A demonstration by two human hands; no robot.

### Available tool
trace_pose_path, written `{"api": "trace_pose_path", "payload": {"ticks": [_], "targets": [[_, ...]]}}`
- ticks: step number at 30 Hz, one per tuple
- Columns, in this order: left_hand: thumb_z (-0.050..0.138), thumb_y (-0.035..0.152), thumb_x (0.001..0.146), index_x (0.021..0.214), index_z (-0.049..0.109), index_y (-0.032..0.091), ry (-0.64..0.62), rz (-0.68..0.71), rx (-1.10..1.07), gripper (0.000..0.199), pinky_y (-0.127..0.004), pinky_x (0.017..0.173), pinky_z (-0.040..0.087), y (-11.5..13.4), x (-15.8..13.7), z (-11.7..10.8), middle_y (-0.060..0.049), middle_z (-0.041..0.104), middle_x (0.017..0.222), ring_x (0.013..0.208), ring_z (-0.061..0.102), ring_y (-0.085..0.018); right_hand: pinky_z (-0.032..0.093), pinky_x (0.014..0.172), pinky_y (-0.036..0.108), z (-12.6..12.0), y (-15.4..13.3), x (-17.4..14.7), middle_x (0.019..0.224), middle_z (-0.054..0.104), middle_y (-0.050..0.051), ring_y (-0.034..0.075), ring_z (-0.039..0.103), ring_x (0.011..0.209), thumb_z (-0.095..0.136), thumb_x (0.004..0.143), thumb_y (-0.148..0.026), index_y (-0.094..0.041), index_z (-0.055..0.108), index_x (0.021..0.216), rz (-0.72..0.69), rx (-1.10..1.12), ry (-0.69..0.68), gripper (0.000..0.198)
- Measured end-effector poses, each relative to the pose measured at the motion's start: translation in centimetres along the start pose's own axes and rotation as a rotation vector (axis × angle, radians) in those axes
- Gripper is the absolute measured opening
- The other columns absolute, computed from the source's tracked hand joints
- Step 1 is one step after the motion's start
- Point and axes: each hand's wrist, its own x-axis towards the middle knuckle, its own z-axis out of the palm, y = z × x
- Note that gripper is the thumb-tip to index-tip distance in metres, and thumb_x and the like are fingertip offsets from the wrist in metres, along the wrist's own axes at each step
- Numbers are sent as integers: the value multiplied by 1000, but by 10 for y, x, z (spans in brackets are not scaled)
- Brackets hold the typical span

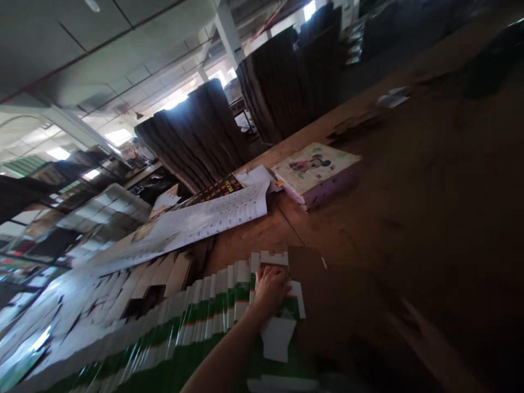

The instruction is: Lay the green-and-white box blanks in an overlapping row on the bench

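Observation:
My left hand (272, 286) lies on the top of a green and white carton blank (295, 307) at the right end of a long fanned row. Its fingers are bent over the blank's upper part, gripping it. White flaps of the blank stick out beside and below the wrist. The overlapping row of green and white carton blanks (204, 311) runs away to the lower left under my forearm. My right hand (420, 330) hovers in shadow at the lower right, apart from the blanks. Motion blur smears its fingers, and I cannot see anything in it.
A box with a cartoon mouse (317, 166) sits on the brown tabletop (347, 229). Left of it lie a printed white sheet (213, 215) and a black and orange patterned piece (221, 188). Tall dark stacks (192, 136) stand behind the table. Scraps (393, 97) lie farther right.

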Motion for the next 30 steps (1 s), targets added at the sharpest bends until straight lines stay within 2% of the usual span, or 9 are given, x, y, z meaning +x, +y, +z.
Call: {"api": "trace_pose_path", "payload": {"ticks": [2,3,5,8,11,15,20,26,30], "targets": [[58,26,83,86,71,28,16,-66,-30,13,-40,94,33,2,6,3,0,67,103,106,52,-22,59,75,43,16,-9,8,101,74,10,30,70,89,25,91,-53,-26,50,136,39,82,-28,58],[58,27,84,82,71,28,28,-98,-33,13,-40,92,33,2,8,4,0,67,100,105,53,-22,58,80,43,26,-15,11,104,73,9,29,69,94,23,92,-52,-28,56,131,13,103,-62,56],[57,27,85,80,70,27,49,-150,-14,14,-40,90,34,1,10,8,0,67,97,103,53,-22,52,92,44,51,-29,12,120,67,7,28,63,109,23,92,-52,-31,61,126,-132,35,-137,55],[55,28,86,83,69,26,60,-178,33,15,-40,90,33,1,12,15,-1,66,99,102,52,-22,39,103,55,88,-41,3,147,44,8,34,39,133,31,90,-58,-32,57,131,-362,-193,-258,55],[54,30,88,86,68,26,51,-158,48,15,-40,90,32,1,12,18,-1,65,102,103,51,-22,31,104,63,112,-38,-12,154,30,10,40,19,140,36,88,-60,-32,51,135,-392,-355,-281,57],[55,31,88,83,68,26,55,-135,42,14,-40,90,32,0,11,19,0,65,101,102,51,-22,28,104,64,119,-30,-22,157,22,10,41,7,142,36,90,-57,-33,43,141,-410,-396,-289,56],[55,31,88,81,67,25,64,-135,49,15,-41,91,32,0,12,21,-1,64,99,101,50,-22,27,103,66,121,-29,-22,158,18,7,41,0,142,37,90,-56,-35,40,142,-436,-375,-295,56],[54,32,88,82,66,25,53,-115,53,16,-42,91,32,-1,12,20,-1,64,100,102,49,-23,28,103,65,123,-35,-20,156,25,10,42,8,142,33,92,-56,-34,40,143,-372,-400,-316,56],[53,33,89,85,66,25,46,-101,79,15,-42,92,31,-2,11,19,-1,63,101,102,49,-22,29,103,63,127,-41,-20,155,28,11,42,12,141,33,92,-55,-32,42,142,-341,-443,-263,56]]}}
